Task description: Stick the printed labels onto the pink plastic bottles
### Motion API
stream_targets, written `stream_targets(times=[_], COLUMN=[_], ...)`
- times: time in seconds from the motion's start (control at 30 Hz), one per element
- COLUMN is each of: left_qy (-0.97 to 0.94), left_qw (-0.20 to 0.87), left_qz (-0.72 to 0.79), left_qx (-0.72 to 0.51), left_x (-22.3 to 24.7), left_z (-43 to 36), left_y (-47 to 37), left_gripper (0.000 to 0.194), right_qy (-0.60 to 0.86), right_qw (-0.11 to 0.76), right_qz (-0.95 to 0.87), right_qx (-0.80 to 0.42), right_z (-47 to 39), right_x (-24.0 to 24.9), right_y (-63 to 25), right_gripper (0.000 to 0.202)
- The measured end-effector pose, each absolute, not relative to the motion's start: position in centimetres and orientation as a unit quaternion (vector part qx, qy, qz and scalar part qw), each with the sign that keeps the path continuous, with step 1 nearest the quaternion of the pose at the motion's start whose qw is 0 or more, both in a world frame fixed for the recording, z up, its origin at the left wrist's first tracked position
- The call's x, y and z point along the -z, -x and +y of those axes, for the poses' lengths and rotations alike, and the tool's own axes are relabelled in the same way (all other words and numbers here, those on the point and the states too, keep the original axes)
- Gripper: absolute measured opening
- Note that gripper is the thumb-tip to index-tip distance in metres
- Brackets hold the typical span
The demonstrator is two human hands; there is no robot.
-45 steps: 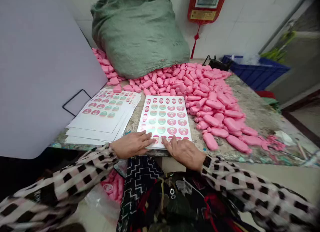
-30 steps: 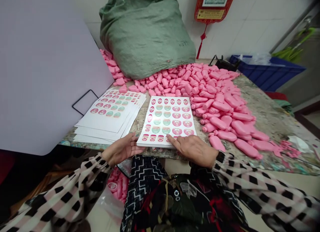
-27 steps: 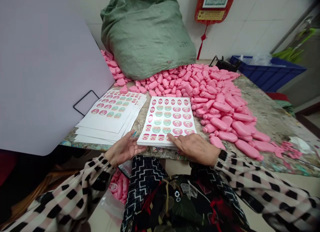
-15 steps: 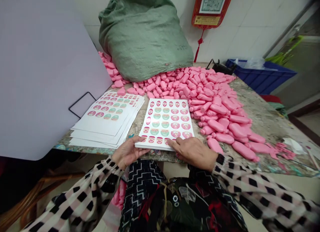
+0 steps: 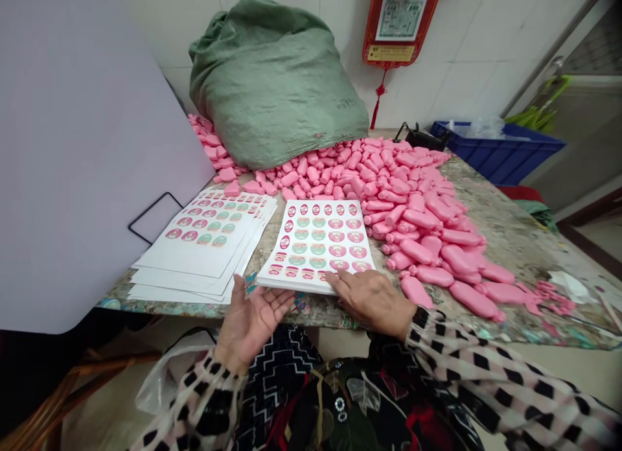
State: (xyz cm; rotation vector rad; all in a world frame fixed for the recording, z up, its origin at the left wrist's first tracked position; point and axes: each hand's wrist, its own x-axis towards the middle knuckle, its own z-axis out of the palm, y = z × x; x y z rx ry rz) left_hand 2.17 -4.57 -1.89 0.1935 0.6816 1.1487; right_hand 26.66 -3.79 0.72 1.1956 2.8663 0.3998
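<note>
While right fingers (image 5: 350,284) pinch the label stack (image 5: 318,240), left fingers (image 5: 270,310) have spread wider.

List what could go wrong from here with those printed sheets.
The middle stack lies near the front edge of the table, with the left hand open, palm up; a careless pull might tip sheets off.

The right hand presses on the stack's near right corner, so the top sheet could crease.

The left stack is fanned unevenly and also near the edge; a bump might slide its sheets further apart.
</note>
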Motion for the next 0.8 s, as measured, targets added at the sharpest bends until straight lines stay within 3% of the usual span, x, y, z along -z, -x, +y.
stream_targets(times=[0.23,0.4,0.57,0.67,0.8], left_qy=[-0.037,-0.005,-0.001,-0.025,-0.042], left_qw=[0.782,0.692,0.695,0.686,0.664], left_qz=[0.272,0.393,0.424,0.432,0.467], left_qx=[-0.559,-0.606,-0.581,-0.584,-0.582], left_x=[2.3,2.3,2.9,2.5,1.7], left_z=[-6.7,-4.5,-4.7,-5.3,-6.0], left_y=[-9.3,-11.6,-10.2,-8.9,-7.0], left_gripper=[0.037,0.044,0.047,0.054,0.058], right_qy=[-0.354,-0.352,-0.365,-0.364,-0.417], right_qw=[0.035,0.017,0.002,-0.069,-0.241], right_qz=[0.923,0.922,0.925,0.928,0.851], right_qx=[-0.149,-0.163,-0.101,0.041,0.209], right_z=[-3.9,-4.9,-5.9,-5.8,-5.3], right_x=[-1.7,-0.8,-0.5,-1.2,-0.8], right_y=[-25.4,-23.9,-23.9,-25.4,-28.0], right_gripper=[0.034,0.035,0.036,0.039,0.040])
